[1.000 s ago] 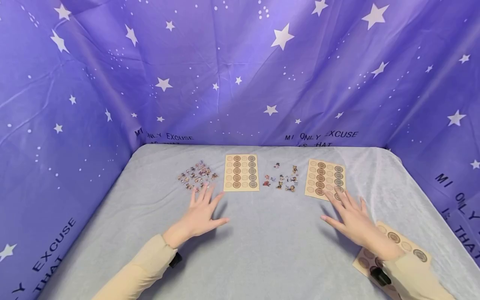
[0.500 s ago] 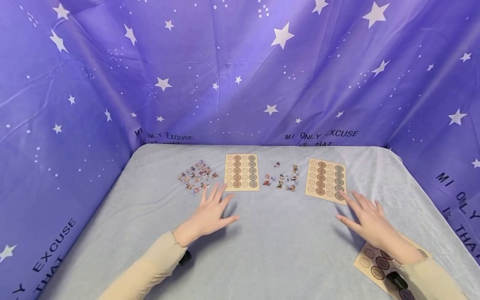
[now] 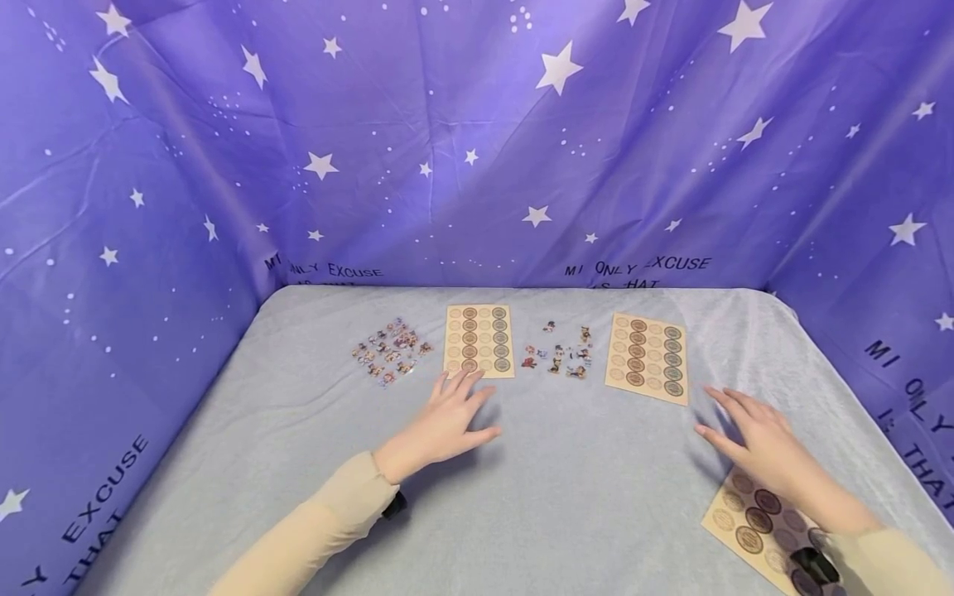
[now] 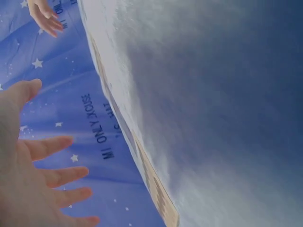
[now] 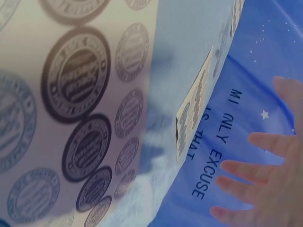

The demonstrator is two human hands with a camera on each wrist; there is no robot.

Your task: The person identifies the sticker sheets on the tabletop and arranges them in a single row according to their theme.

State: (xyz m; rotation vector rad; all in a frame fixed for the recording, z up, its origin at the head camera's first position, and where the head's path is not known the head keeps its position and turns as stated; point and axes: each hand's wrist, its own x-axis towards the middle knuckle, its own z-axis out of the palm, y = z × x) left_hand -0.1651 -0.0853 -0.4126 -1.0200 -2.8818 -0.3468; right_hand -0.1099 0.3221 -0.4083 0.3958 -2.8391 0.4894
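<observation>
My left hand (image 3: 441, 424) hovers over the table with its fingers spread, fingertips overlapping the near edge of the middle sticker sheet (image 3: 479, 341) in the head view. That sheet is tan, with rows of round stamp-like seals. My right hand (image 3: 763, 439) is also spread and holds nothing; it stands between the right-hand sticker sheet (image 3: 647, 356) and a nearer sheet (image 3: 734, 520), which the right forearm partly covers. In the right wrist view the nearer sheet's round seals (image 5: 75, 75) show large. Both wrist views show straight, parted fingers.
A cluster of small cartoon-figure stickers (image 3: 391, 352) lies left of the middle sheet. More cartoon stickers (image 3: 557, 352) lie between the two far sheets. Grey-blue cloth covers the table (image 3: 566, 480); a purple star-printed curtain (image 3: 477, 141) surrounds its back and sides.
Both hands have moved to the right. The left has gone from the left sticker cluster to the middle sheet; the right has come off the right-hand sheet, uncovering it.
</observation>
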